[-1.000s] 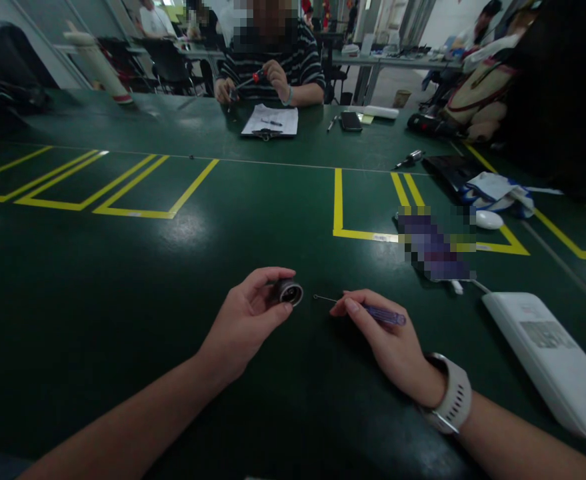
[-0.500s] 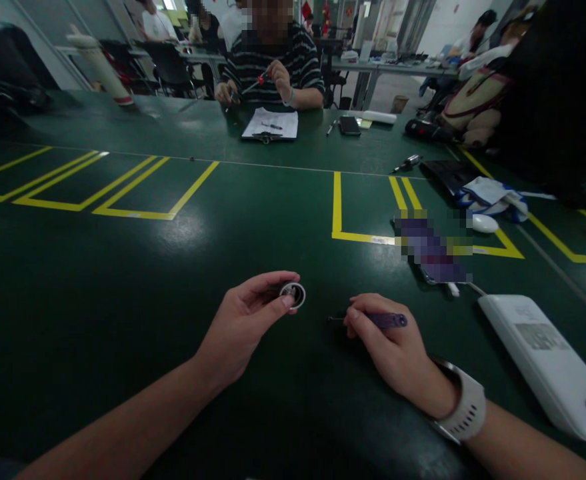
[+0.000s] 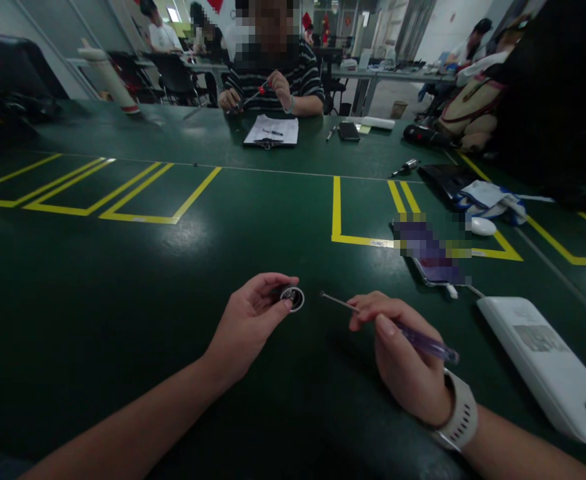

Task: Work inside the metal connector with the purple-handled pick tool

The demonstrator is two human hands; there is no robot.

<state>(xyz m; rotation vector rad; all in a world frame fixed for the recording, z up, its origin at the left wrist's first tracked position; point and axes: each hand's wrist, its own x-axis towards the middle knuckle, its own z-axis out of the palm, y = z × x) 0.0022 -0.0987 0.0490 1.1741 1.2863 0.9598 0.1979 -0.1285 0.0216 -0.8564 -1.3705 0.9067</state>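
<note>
My left hand (image 3: 245, 327) pinches a small round cup-like part (image 3: 300, 300) between thumb and fingers. Its pale rim and dark hollow face up and to the right, and some metal shows inside; the rest is hidden by the fingers. In my right hand (image 3: 407, 363) is a screwdriver (image 3: 430, 345) with a see-through purple handle and a thin metal shaft. The shaft points left, its tip a short way right of the round part and not touching it. A small dark bit sits at the tip, too small to name.
A white power bank (image 3: 537, 360) lies at the right, cabled to a phone (image 3: 430, 253). Beyond are a white mouse-like object (image 3: 481, 227), a cloth (image 3: 493, 200) and another tool (image 3: 405, 167). Across the green table (image 3: 253, 233), a person holds a red-handled tool behind a clipboard (image 3: 273, 130).
My right hand has shifted its grip back along the screwdriver, so more of the shaft shows and the tip sits higher and slightly farther left. My left hand stays nearly still.
</note>
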